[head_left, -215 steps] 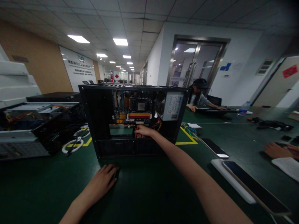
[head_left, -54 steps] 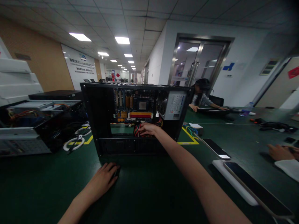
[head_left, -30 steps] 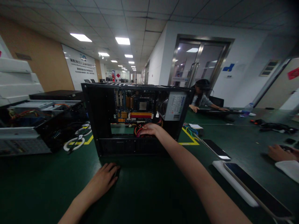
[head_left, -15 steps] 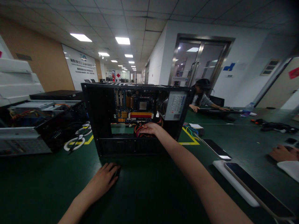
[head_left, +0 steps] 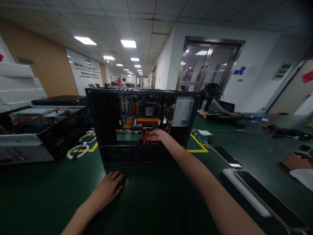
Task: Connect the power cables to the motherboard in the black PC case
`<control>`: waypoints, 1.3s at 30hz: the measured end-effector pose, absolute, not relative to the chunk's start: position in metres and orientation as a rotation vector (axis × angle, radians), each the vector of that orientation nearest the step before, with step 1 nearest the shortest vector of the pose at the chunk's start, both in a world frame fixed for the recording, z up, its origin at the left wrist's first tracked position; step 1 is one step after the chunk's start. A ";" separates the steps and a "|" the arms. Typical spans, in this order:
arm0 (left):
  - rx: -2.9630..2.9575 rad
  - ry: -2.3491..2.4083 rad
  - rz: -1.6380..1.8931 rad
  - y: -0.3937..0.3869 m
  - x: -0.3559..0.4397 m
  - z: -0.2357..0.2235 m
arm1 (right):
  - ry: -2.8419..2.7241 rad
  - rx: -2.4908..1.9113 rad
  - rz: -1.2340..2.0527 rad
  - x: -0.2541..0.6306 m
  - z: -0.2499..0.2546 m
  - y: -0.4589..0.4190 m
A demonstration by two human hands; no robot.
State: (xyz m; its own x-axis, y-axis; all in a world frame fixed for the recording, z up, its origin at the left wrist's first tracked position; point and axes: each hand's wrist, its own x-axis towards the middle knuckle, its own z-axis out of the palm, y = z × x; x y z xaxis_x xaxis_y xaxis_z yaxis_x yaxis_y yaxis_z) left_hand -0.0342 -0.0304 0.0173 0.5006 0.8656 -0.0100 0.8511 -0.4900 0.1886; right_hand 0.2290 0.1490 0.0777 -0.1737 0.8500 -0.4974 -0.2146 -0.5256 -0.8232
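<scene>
An open black computer case (head_left: 122, 153) stands upright on the green table, its inside facing me. Within it are a motherboard (head_left: 149, 111) and, at the upper right, a silver power supply (head_left: 183, 111). My right hand (head_left: 156, 134) reaches into the lower part, fingers closed round a bundle of red, yellow and black power cables (head_left: 144, 137). Some of the bundle is hidden behind the fingers. In front of the case, my left hand (head_left: 110, 185) lies palm down on the table with its fingers apart. A dark patch shows between thumb and forefinger, too dim to make out.
Another opened computer case (head_left: 26, 143) lies at the left, beside white coiled cables (head_left: 80, 151). To the right are a phone (head_left: 227, 156), a larger phone (head_left: 269, 199) and a white bar (head_left: 244, 192). Another person (head_left: 212, 104) sits behind; someone's hand (head_left: 297, 160) rests far right.
Almost nothing differs. My right hand stays at the cable bundle, and my left hand keeps its place on the table. The view shifts very slightly.
</scene>
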 end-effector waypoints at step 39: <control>2.546 1.490 0.060 -0.030 -0.035 0.016 | -1.395 -1.737 1.246 0.236 0.082 0.129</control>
